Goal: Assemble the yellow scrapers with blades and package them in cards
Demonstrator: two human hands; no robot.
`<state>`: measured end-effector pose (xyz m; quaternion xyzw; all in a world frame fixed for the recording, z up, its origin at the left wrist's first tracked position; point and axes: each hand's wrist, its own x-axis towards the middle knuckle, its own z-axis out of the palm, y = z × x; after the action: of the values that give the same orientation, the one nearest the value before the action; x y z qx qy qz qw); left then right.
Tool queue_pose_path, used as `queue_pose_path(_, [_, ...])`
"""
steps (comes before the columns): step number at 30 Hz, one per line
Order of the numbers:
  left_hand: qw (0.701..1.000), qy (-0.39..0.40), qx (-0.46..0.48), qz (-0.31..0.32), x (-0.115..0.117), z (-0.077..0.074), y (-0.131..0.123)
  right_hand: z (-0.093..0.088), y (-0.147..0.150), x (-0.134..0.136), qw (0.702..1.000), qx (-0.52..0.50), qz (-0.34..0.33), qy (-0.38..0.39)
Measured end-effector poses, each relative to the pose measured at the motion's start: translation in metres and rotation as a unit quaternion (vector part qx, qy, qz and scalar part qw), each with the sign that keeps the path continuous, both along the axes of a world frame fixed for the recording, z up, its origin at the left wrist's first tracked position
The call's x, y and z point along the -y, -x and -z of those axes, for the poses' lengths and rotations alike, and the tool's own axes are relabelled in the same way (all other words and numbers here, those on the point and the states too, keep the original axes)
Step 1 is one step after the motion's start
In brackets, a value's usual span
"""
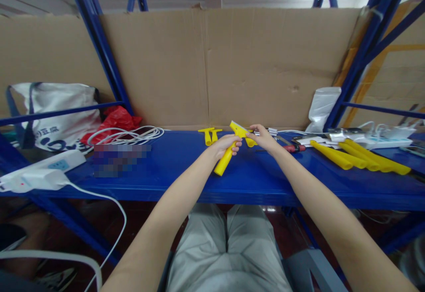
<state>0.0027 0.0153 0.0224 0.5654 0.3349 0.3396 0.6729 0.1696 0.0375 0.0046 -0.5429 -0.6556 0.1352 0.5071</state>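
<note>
A yellow scraper (224, 162) with a wide head and a pale strip along its top edge is held just above the blue table. My left hand (228, 145) is wrapped around its handle below the head. At the right end of the head, the thumb and fingers of my right hand (262, 138) are closed on it; their exact contact is partly hidden. Beneath my right hand, part of another yellow piece (250, 142) shows. Two small yellow T-shaped pieces (208, 137) stand to the left, behind my left hand.
Several long yellow handles (375, 161) lie at the right, near a red-handled tool (295, 148) and a white power strip (387, 143). At left are a white power strip (49, 168), coiled white cable (146, 133), a red bag (119, 121) and a cloth bag (63, 115). Cardboard (159, 71) stands behind.
</note>
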Motion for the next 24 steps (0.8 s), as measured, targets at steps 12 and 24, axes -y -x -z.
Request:
queue_pose_path(12, [1.0, -0.004, 0.022, 0.017, 0.004, -0.003, 0.001, -0.009, 0.003, 0.014, 0.928, -0.289, -0.168, 0.164])
queue_pose_path(24, [1.0, -0.003, 0.027, 0.012, 0.005, -0.003, 0.0, -0.01, 0.003, 0.016, 0.933, -0.274, -0.178, 0.149])
